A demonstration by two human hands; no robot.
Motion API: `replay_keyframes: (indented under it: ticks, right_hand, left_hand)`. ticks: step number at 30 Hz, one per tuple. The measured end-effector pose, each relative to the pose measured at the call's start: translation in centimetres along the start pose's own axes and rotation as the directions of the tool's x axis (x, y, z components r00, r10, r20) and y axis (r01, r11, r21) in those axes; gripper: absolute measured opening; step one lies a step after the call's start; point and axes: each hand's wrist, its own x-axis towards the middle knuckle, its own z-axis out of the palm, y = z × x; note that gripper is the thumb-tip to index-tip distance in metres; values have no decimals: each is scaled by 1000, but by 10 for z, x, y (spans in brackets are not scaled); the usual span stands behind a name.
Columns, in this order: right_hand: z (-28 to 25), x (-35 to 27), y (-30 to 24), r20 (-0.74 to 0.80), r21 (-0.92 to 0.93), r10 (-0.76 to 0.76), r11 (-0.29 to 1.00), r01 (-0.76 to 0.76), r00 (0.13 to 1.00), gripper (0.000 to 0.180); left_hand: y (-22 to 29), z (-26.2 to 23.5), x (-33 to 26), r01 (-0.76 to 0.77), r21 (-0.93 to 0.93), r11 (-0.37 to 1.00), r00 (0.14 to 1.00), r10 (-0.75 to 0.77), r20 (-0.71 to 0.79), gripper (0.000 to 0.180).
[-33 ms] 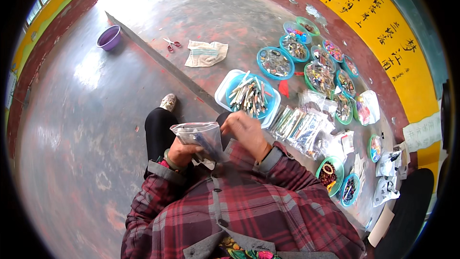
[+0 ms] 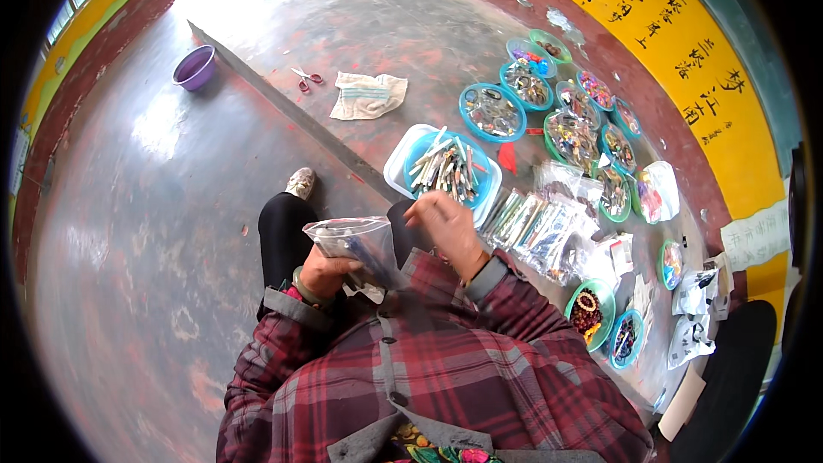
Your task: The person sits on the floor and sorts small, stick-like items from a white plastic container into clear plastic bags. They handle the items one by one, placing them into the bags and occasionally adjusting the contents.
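My left hand (image 2: 324, 273) is closed on the lower side of a clear zip-lock bag (image 2: 364, 244), held above my lap. The bag's top edge faces away from me, and something dark bluish shows inside, too unclear to name. My right hand (image 2: 447, 231) hovers just right of the bag, apart from it, slightly blurred. Its fingers are loosely bent and spread, with nothing visible in them. Beyond that hand, a blue basin (image 2: 417, 147) full of pen-like sticks (image 2: 446, 170) sits in a white tub (image 2: 396, 163).
Flat plastic packets (image 2: 536, 227) lie on the floor at my right. Past them stand several round baskets of small mixed pieces, one a blue basket (image 2: 493, 113). A green bowl (image 2: 607, 304) holds beads. Farther left are a cloth (image 2: 369, 97), scissors (image 2: 307, 79) and a purple basin (image 2: 195, 67).
My right hand has shifted slightly to the right, away from the bag. My left hand and the bag stay in place.
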Motion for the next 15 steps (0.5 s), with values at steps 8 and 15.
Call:
replay_keyframes:
  ticks: [8,15]
  right_hand:
    - [-143,27,172,-439,-728,82,551,-407,895,35]
    - [-140,45,213,-411,-738,114,541,-404,904,33]
  left_hand:
    - [-7,-3,3,-15,-27,1000,998,14,-54,58]
    - [-5,1,5,22,44,999,996,-18,-86,37]
